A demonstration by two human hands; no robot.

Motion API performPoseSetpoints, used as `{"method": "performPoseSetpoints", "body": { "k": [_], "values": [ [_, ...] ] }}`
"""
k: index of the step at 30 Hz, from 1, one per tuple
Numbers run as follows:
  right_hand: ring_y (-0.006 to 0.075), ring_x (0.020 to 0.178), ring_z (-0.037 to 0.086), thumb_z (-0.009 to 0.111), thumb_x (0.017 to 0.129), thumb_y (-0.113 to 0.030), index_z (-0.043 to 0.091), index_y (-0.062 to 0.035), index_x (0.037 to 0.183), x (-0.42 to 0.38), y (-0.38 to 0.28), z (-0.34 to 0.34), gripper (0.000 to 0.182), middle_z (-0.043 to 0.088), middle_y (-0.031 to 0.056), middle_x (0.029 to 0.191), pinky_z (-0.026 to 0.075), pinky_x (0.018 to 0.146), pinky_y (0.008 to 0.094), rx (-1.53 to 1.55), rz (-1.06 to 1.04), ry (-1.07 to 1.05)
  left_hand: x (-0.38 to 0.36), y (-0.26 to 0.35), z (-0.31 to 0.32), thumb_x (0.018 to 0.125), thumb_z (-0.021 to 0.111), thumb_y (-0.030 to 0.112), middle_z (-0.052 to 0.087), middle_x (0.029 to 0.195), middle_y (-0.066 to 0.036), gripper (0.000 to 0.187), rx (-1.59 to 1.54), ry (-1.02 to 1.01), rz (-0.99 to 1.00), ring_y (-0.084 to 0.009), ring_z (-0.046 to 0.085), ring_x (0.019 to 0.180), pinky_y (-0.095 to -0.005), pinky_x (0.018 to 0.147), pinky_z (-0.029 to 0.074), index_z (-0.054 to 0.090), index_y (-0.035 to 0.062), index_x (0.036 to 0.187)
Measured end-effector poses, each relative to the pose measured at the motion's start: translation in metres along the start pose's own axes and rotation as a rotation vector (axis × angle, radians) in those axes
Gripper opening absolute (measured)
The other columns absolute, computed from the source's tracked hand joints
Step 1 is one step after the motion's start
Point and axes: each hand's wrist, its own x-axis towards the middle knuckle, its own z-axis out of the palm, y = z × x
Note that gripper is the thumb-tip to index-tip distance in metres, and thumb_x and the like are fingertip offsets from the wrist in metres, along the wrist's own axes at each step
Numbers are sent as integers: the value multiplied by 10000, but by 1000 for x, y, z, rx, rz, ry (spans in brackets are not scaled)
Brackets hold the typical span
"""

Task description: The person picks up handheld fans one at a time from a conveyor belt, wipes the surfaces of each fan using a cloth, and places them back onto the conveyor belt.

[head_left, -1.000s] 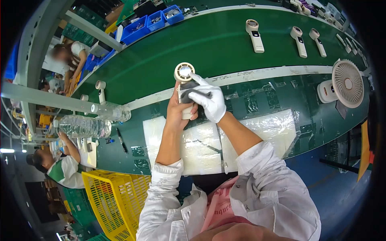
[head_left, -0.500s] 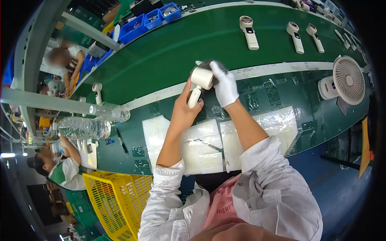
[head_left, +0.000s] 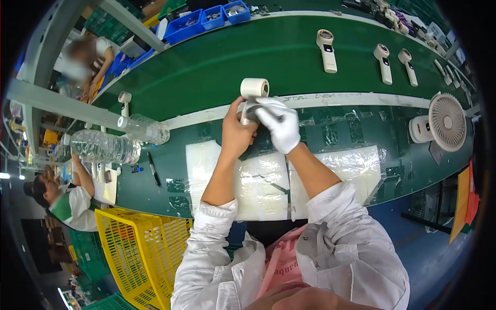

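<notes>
A small white handheld fan (head_left: pixel 252 87) stands upright over the near edge of the green belt, its round head above my hands. My bare left hand (head_left: pixel 237 132) is wrapped round its handle. My right hand (head_left: pixel 279 123), in a white glove, presses a dark grey cloth (head_left: pixel 251 110) against the handle just below the head. Fingers and cloth hide most of the handle. Beneath my forearms, white foam sheets (head_left: pixel 261 188) under clear plastic lie on the table.
More handheld fans (head_left: pixel 327 51) lie on the green belt (head_left: pixel 206 67). A larger fan (head_left: pixel 447 122) is at the right, plastic bottles (head_left: pixel 106 146) and a pen (head_left: pixel 154 169) at the left. A yellow crate (head_left: pixel 147 253) stands below. Two people (head_left: pixel 80 214) are at the left.
The fan has turned more upright in my left hand. My right hand has moved with the cloth from the fan's head down to its handle. The whole view has shifted slightly.
</notes>
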Motion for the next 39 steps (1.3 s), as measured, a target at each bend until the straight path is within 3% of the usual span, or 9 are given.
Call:
{"method": "performPoseSetpoints", "body": {
  "k": [1, 6, 10, 14, 19, 30, 34, 36, 39],
  "values": [
    [217, 907, 696, 605, 945, -126, 728, 69, 1015, 0, -6, -2, 241, 746, 120, 950, 524, 874, 333, 329, 321, 37, 5, -7, -1, 827, 673, -45, 669, 891, -134, 640, -153, -28, 50, -136, 626, 691, -286, 454, 484, 438, 19, 1419],
    [181, 795, 701, 576, 975, -240, 727, 34, 1046, 15, 8, -16, 321, 749, 96, 901, 511, 745, 293, 384, 406, 401, 7, -8, -10, 880, 666, 2, 676, 991, -167, 386, -608, -116, 166, -171, 624, 721, -300, 497, 536, 502, 28, 1228],
    [123, 1073, 620, 658, 972, -255, 687, 31, 1234, 23, 8, -24, 389, 692, 79, 1180, 460, 899, 251, 404, 432, 308, 6, -7, -15, 888, 656, 20, 668, 1053, -165, 378, -720, -189, 182, -175, 618, 790, -312, 580, 550, 511, 25, 1237],
    [172, 1450, 353, 617, 997, -223, 632, -5, 1345, 26, 5, -23, 411, 487, 165, 1508, 300, 1140, 286, 476, 329, 252, 8, -11, -13, 871, 699, 37, 671, 1016, -94, 378, -653, -116, 138, -127, 617, 808, -277, 698, 521, 559, 22, 1222],
    [331, 1235, 582, 550, 1037, -321, 540, 5, 1293, 34, 33, -34, 415, 611, 179, 1313, 456, 1086, 510, 1039, 485, 337, 5, -20, -10, 864, 727, 91, 646, 990, -40, 394, -309, -199, 94, -107, 602, 861, -270, 765, 479, 579, -1, 1217],
    [281, 1193, 595, 535, 1005, -62, 559, -21, 1269, 40, 46, -48, 269, 602, 141, 1267, 490, 1066, 457, 1309, 482, 245, 54, -24, -32, 900, 729, 57, 713, 1069, -155, 499, -431, 305, 241, -152, 671, 911, -269, 805, 526, 495, -51, 1326],
    [273, 1183, 595, 567, 991, -71, 576, -44, 1265, 41, 41, -50, 276, 601, 125, 1265, 510, 1029, 442, 1392, 539, 251, 150, -29, -102, 898, 725, 35, 704, 1057, -57, 438, -266, 488, 384, -95, 622, 895, -239, 792, 488, 588, -59, 1303],
    [265, 1171, 599, 587, 971, -56, 591, -45, 1247, 42, 50, -54, 276, 601, 116, 1268, 517, 1013, 409, 1338, 476, 259, 196, -49, -143, 907, 723, 130, 704, 1145, -175, 482, -51, 430, 375, -217, 668, 1033, -372, 903, 512, 571, -8, 1342],
    [315, 1284, 510, 580, 961, -30, 577, -13, 1232, 45, 56, -59, 272, 539, 173, 1340, 425, 1112, 437, 1256, 405, 197, 208, -45, -151, 929, 664, 274, 647, 1235, -204, 459, 693, 657, -87, -335, 596, 1164, -536, 987, 434, 599, 38, 1317]
  ]
}}
